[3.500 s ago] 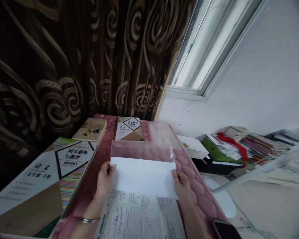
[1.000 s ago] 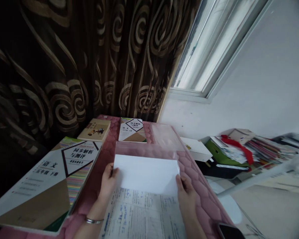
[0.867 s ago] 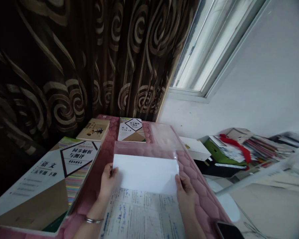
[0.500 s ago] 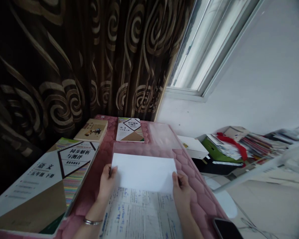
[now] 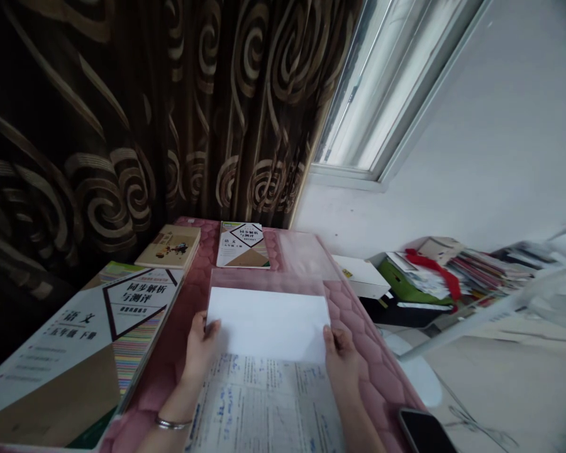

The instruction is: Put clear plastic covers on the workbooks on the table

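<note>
The left hand (image 5: 200,343) is pinching the left edge of the white sheet (image 5: 268,324). The right hand (image 5: 339,355) is pinching its right edge. The sheet is lying on the far part of the open workbook (image 5: 264,409) on the pink tabletop (image 5: 188,296). A clear plastic cover (image 5: 266,279) is sticking out past the workbook's far end. A big book (image 5: 75,340) is lying left of the workbook, and a phone (image 5: 422,431) is lying right of it.

There is one camera only, worn on the person's head. It faces forward and somewhat down, wide-angled, close above the pink table (image 5: 358,321). The left hand (image 5: 200,346) and right hand (image 5: 340,360), holding the white sheet (image 5: 268,324), sit at 6 o'clock. The curtain (image 5: 122,126) fills 9 to 12 o'clock, with the window (image 5: 382,88) at 1 o'clock and stacked books (image 5: 481,270) at 3 o'clock.
</note>
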Action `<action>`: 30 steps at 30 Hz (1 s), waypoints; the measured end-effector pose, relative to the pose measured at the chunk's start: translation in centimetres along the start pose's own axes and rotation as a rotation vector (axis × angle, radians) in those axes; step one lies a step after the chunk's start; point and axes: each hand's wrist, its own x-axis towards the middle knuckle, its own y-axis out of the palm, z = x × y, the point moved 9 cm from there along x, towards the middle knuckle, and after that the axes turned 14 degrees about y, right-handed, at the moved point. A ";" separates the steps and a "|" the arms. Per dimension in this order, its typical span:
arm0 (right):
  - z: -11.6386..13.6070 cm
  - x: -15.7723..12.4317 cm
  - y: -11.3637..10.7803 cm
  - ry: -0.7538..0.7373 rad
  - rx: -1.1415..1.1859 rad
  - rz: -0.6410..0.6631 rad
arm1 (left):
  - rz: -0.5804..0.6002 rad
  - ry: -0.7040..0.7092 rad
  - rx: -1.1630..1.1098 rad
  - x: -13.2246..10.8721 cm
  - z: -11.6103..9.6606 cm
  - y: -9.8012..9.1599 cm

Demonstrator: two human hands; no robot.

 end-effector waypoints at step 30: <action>-0.4 -0.2 -0.2 0.052 0.158 0.045 | -0.007 -0.019 -0.096 -0.6 0.4 0.1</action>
